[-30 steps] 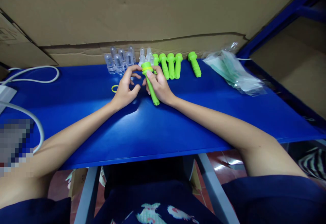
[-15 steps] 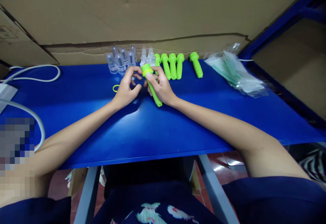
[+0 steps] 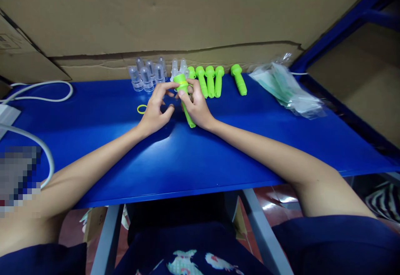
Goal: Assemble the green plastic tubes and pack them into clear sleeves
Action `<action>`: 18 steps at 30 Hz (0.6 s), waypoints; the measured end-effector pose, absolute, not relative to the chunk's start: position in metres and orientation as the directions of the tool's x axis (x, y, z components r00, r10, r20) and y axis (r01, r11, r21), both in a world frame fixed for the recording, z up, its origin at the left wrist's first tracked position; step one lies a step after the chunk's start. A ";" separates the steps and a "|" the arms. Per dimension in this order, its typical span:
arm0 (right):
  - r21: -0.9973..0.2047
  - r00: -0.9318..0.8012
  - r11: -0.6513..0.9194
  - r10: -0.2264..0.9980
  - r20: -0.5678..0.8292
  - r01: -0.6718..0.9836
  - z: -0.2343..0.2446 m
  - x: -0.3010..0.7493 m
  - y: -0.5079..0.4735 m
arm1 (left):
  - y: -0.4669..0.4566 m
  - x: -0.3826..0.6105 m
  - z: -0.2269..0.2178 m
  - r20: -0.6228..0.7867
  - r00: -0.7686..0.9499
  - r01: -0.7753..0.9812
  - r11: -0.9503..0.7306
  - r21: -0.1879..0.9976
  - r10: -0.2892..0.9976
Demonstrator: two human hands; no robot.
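Observation:
My right hand (image 3: 197,107) is wrapped round a lime-green plastic handle (image 3: 187,114), holding it slanted with its wide head up. My left hand (image 3: 155,110) has its fingertips pinched on that head (image 3: 180,80), which carries a yellowish ring. Both hands rest over the blue table (image 3: 93,141). A loose yellow ring (image 3: 141,108) lies on the table just left of my left hand.
Several more green handles (image 3: 210,80) lie in a row behind my hands, one apart (image 3: 238,79). Clear caps (image 3: 146,75) stand at the back. Clear plastic bags (image 3: 286,88) lie at right, white cables (image 3: 43,91) at left, cardboard behind.
The green handle's head has been turned and tipped slightly between my fingers. My left fingers have shifted on its top. Arms stay in place.

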State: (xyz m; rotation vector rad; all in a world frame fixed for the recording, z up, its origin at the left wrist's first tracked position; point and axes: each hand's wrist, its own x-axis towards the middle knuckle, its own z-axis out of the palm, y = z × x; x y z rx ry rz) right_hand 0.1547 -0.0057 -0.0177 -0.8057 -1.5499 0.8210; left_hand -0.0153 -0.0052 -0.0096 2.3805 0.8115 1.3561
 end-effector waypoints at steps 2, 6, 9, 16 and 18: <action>-0.850 -0.115 0.523 0.850 0.515 0.064 -0.018 0.155 -0.006 | -0.006 -0.015 -0.009 0.694 0.397 0.330 -0.799 0.503 0.601; -0.836 -0.125 0.545 0.836 0.535 0.065 -0.019 0.156 -0.005 | -0.007 -0.015 -0.008 0.691 0.394 0.329 -0.795 0.510 0.606; -0.839 -0.134 0.537 0.841 0.525 0.084 -0.021 0.157 -0.003 | -0.007 -0.015 -0.006 0.677 0.405 0.325 -0.788 0.522 0.615; -0.838 -0.148 0.529 0.847 0.511 0.134 -0.024 0.160 -0.001 | -0.004 -0.016 -0.009 0.647 0.429 0.272 -0.773 0.573 0.630; -0.829 -0.152 0.539 0.841 0.520 0.148 -0.023 0.160 -0.001 | -0.004 -0.016 -0.010 0.645 0.434 0.268 -0.774 0.574 0.628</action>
